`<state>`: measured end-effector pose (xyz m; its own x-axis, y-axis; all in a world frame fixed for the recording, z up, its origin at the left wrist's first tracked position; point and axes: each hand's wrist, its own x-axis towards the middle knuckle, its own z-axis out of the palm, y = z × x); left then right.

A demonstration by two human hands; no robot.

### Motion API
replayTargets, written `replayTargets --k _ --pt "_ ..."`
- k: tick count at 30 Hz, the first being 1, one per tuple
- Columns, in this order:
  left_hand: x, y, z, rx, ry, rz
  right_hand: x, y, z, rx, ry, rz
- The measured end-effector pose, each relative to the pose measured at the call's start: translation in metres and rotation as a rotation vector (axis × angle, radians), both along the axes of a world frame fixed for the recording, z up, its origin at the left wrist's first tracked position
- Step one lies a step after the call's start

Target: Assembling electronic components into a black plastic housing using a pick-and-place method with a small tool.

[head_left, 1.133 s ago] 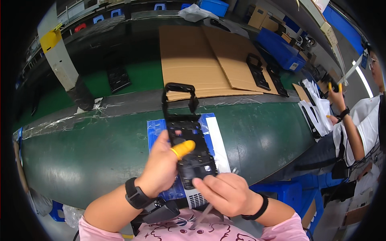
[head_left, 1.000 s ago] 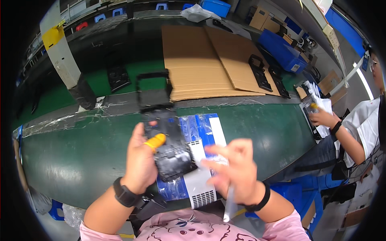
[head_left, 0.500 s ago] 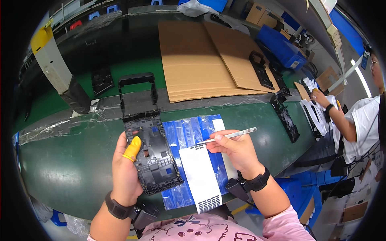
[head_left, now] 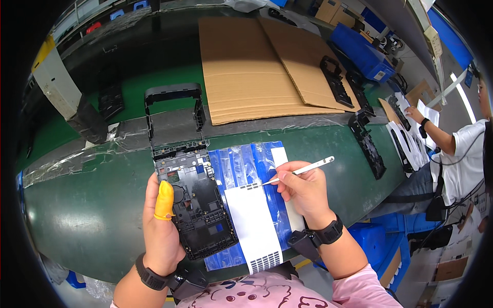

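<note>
My left hand (head_left: pixel 163 233), its thumb in a yellow finger cot (head_left: pixel 164 199), grips a black plastic housing (head_left: pixel 203 197) by its left side. Ribs, small openings and a handle-like loop at the far end show on this part. Between the fingers of my right hand (head_left: pixel 308 197) is a pair of tweezers (head_left: pixel 314 165), its tip at the far right edge of a white sheet (head_left: pixel 251 218). Small black rectangles sit at both ends of that sheet. Under it lies a blue pad in clear plastic (head_left: pixel 233 161), beside a pale strip (head_left: pixel 292 215).
Large cardboard sheets (head_left: pixel 246 72) lie at the back of the green table (head_left: pixel 82 215). More black plastic parts (head_left: pixel 367 146) rest to the right, near a blue bin (head_left: pixel 359 49). A grey post (head_left: pixel 64 95) stands at left. A co-worker (head_left: pixel 457 154) handles white sheets at far right.
The housing has tilted in my left hand and its near end has come slightly closer to me. The tweezers' tip has shifted right along the sheet's far edge. The co-worker's hand has moved.
</note>
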<state>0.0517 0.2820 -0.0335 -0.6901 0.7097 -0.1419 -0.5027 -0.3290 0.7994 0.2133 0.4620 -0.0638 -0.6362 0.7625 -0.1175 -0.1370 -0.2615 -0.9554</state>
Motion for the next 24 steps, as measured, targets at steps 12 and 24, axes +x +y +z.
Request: replayTargets --k 12,24 --pt "-0.002 0.000 0.010 0.081 -0.200 -0.078 -0.001 -0.012 0.019 -0.082 -0.013 0.047" --pt "0.003 -0.005 0.006 0.144 -0.327 -0.252 -0.026 -0.089 0.047 -0.060 0.089 0.161"
